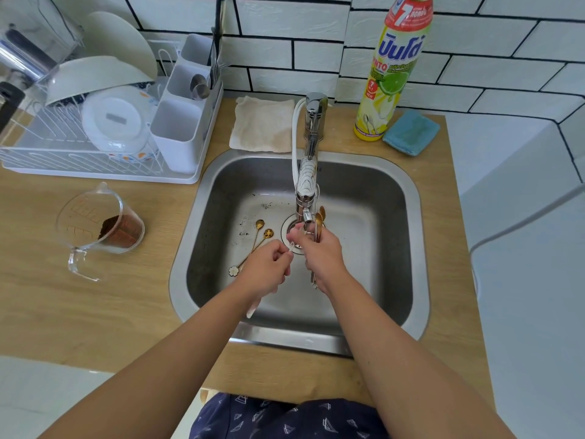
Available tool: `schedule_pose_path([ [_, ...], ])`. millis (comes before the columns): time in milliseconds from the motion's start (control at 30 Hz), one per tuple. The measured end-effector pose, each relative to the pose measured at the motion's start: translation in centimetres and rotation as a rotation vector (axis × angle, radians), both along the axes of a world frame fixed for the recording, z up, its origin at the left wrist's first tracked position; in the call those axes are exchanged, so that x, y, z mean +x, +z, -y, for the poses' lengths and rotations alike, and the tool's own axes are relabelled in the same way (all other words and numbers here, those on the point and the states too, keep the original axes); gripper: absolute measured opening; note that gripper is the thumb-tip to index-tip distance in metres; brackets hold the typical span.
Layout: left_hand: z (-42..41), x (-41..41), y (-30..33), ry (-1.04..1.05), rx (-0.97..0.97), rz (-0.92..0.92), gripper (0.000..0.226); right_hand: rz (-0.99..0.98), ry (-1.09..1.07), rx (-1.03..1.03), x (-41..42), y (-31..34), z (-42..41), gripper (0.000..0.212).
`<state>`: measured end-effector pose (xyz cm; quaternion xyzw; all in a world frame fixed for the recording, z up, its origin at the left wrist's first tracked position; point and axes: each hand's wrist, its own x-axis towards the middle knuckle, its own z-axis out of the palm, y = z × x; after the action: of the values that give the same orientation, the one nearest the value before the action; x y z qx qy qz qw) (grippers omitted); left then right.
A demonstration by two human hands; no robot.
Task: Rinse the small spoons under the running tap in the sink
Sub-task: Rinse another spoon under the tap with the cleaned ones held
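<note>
The right hand [319, 251] grips a small bunch of gold spoons [319, 221] upright just under the tap [308, 198], bowls pointing up. The left hand [269, 264] has its fingers curled, pinching something pale and thin near the drain [289, 229]; what it is cannot be told. Two more spoons [261, 234] lie on the sink [364, 191] floor to the left. Wet, thin handles could slip from the bunch and drop onto the drain, and water hitting the upturned bowls could spray onto the counter [95, 299].
</note>
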<state>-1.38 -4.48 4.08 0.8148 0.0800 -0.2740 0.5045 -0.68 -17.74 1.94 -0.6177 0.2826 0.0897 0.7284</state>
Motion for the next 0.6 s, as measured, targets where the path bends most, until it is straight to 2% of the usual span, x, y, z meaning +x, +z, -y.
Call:
schedule_pose_path([
  [33,0.1,-0.1,0.0,-0.005,-0.004,-0.005,0.015,0.013,-0.011,-0.011,0.1,0.1,0.1,0.012],
  [200,-0.2,0.2,0.2,0.011,-0.008,0.005,0.016,0.015,0.093,0.003,-0.1,0.3,0.2,0.024],
  [300,-0.4,0.2,0.2,-0.007,0.017,0.01,0.015,0.035,0.098,-0.102,-0.2,0.1,0.2,0.025],
  [367,-0.5,0.1,0.1,-0.025,0.016,-0.002,0.015,-0.004,0.043,-0.08,0.2,0.0,0.2,0.023],
  [433,-0.5,0.1,0.1,-0.026,0.015,-0.005,0.015,-0.038,0.02,-0.001,0.2,0.0,0.1,0.031],
  [600,-1.0,0.3,0.1,0.021,-0.059,-0.009,0.016,-0.035,0.15,-0.016,-0.2,-0.2,0.0,0.029],
])
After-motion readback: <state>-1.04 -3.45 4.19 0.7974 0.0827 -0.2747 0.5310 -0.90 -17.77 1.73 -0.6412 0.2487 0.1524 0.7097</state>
